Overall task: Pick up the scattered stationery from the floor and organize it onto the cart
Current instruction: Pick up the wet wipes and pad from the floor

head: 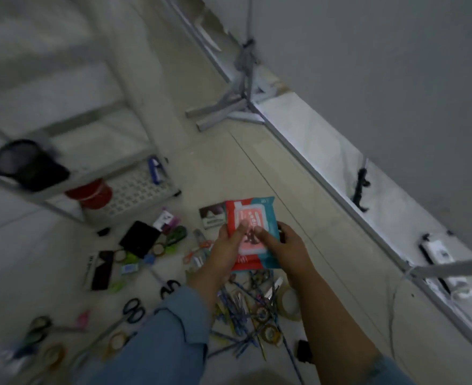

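Note:
A red and teal soft packet is held above the floor by both hands. My left hand grips its left side with the thumb on top, and my right hand grips its right side. Below lies scattered stationery: a heap of pens, tape rolls, black scissors and a black pouch. The white cart stands at left, blurred, with a black mesh cup, a red pot and a blue stapler on its shelves.
A grey wall with a pale baseboard runs diagonally on the right. A grey metal stand foot rests on the floor beyond the cart. A small dark box lies beside the packet. A power strip sits at the wall.

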Demonstrator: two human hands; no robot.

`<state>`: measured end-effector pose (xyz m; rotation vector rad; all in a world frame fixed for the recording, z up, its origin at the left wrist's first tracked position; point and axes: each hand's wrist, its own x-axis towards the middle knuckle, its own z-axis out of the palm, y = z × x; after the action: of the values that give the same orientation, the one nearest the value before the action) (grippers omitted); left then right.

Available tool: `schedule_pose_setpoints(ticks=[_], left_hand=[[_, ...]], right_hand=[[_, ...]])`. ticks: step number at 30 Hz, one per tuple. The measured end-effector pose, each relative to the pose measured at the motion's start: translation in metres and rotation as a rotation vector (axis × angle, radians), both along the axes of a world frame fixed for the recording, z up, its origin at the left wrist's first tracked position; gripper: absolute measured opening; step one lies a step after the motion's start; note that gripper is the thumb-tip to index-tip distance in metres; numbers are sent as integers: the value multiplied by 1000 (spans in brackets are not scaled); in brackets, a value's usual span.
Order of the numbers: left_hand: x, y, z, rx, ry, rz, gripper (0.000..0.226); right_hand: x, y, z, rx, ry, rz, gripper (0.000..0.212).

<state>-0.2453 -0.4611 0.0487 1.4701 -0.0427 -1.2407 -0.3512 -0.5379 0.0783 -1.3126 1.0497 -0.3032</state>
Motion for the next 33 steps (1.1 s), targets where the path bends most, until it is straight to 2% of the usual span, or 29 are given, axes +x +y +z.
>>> schedule_pose_setpoints(ticks=[4, 7, 11, 15, 16, 19, 21, 25, 29, 33], left_hand=[[36, 55, 84, 27, 48, 177, 46], [68, 95, 136, 44, 20, 280, 42], [113, 145, 184, 75, -30, 359, 55], [165, 181, 214, 63, -90, 412, 83], [178, 188, 223, 48, -142, 452, 78], [218, 208, 244, 147, -394, 726, 37], [245, 218, 255, 208, -535, 838, 38], [286, 221, 267, 216, -641, 652, 45], [313, 219, 272, 176, -657, 502, 50], [327, 222, 274, 285, -742, 452, 46]], right_hand=[[47, 30, 92, 141, 49, 236, 31], [89, 60, 148, 206, 22, 343, 30], [143, 107, 191, 250, -9, 394, 37], [195, 140, 214, 315, -47, 352, 32], [209, 146, 219, 325, -66, 338, 35], [250, 152, 232, 329, -143, 298, 40], [280, 148, 245, 281, -181, 292, 42], [343, 138, 268, 141, -145, 323, 67], [401, 134, 286, 46, -124, 370, 63], [446, 143, 277, 31, -97, 385, 60]])
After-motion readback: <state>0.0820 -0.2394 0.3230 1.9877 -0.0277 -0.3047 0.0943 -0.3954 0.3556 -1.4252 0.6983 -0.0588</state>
